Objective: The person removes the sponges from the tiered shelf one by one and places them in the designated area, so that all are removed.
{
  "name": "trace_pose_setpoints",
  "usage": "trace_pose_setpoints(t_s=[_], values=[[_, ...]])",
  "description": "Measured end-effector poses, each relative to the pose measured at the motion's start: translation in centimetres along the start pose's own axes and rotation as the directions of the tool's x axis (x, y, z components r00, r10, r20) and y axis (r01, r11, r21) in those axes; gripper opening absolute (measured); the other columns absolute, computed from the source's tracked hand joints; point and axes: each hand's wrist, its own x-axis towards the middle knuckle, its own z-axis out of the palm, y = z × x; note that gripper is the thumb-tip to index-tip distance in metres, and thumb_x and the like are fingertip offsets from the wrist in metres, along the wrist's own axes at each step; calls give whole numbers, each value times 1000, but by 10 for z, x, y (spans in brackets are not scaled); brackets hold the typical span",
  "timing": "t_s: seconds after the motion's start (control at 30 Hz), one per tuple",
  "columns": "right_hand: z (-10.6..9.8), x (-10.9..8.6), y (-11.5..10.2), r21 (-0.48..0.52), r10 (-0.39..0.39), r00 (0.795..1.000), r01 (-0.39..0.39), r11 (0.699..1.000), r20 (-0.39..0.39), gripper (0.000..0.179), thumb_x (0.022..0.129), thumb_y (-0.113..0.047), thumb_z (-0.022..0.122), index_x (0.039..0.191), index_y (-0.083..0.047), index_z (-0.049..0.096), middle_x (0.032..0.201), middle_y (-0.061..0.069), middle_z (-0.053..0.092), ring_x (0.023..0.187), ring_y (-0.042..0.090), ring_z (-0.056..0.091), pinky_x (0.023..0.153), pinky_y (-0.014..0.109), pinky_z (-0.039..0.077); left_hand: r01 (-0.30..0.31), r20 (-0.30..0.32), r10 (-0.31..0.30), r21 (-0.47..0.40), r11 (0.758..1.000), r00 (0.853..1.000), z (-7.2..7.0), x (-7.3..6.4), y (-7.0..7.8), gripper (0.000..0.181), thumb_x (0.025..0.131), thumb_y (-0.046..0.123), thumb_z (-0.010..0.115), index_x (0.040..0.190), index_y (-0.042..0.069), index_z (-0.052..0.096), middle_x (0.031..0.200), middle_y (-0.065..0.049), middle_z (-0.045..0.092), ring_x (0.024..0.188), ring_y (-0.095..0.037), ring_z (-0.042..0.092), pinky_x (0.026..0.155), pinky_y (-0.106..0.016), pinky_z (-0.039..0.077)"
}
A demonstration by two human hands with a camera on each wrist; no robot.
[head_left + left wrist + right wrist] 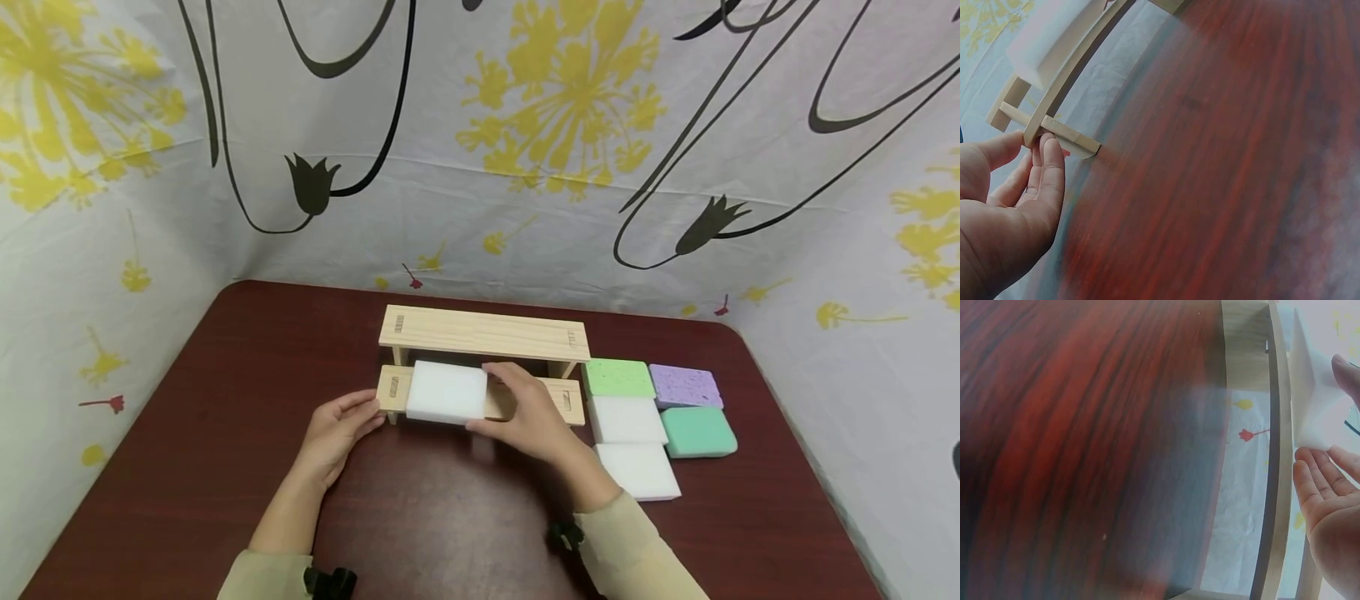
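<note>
A small two-tier wooden shelf (483,332) stands on the table, its lower step in front of and below the upper board. On that lower step (393,385) lies a white sponge (447,392), left of the step's middle. My right hand (534,421) holds the sponge by its right end, thumb at the front edge and fingers at the back; the right wrist view shows fingertips against the sponge's end (1316,394). The left hand (337,433) pinches the left end of the lower step, thumb on one face and fingers under it, as the left wrist view shows (1016,219).
Right of the shelf several sponges lie close together: light green (619,378), purple (686,387), teal (699,432) and two white ones (628,419), (639,471). The dark red-brown table (465,533) meets a patterned cloth (450,208) at the back and sides.
</note>
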Motion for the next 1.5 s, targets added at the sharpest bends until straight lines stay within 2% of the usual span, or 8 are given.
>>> trace_pose_setpoints(t_s=[0.27, 0.57, 0.93, 1.17, 1.5], values=[[-8, -8, 2, -6, 19, 1000, -19, 1000, -1, 81, 75, -37, 92, 141, -5, 56, 136, 7, 59, 126, 22, 56, 107, 42, 49, 14, -4, -14, 1, 1000, 1000, 0, 1, -1, 42, 99, -3, 59, 137, -18, 47, 114, -13, 66, 92, -9, 69, 89, -27, 59], [-18, -19, 6, -5, 39, 999, -39, 999, -4, 80, 76, -37, 91, 142, -8, 55, 137, 4, 58, 123, 20, 58, 102, 41, 53, 20, 7, -20, 21, 1000, 1000, -1, 3, -1, 42, 101, -3, 58, 139, -17, 47, 123, -17, 62, 94, -9, 69, 91, -27, 58], [-32, -34, 10, -7, 41, 999, -41, 999, -25, 80, 77, -33, 91, 141, -3, 55, 136, 8, 58, 118, 25, 61, 97, 41, 56, 19, 14, -20, 57, 998, 1000, 0, 0, 3, 42, 102, 0, 58, 140, -16, 47, 122, -16, 62, 94, -8, 69, 91, -26, 58], [-42, -41, 13, -43, 65, 997, -66, 997, -28, 79, 76, -33, 91, 141, -5, 55, 138, 9, 58, 117, 24, 61, 96, 46, 56, 18, 13, -19, 56, 998, 1000, 1, 0, 5, 42, 101, -2, 57, 139, -16, 47, 121, -16, 63, 94, -8, 69, 91, -26, 58], [-54, -53, 21, -27, 78, 996, -80, 996, -50, 79, 75, -31, 92, 142, -9, 55, 135, 7, 58, 115, 26, 62, 91, 45, 59, 29, 10, -30, 67, 997, 1000, 0, -1, 5, 43, 102, -1, 57, 141, -15, 46, 122, -16, 62, 94, -7, 69, 92, -25, 58]])
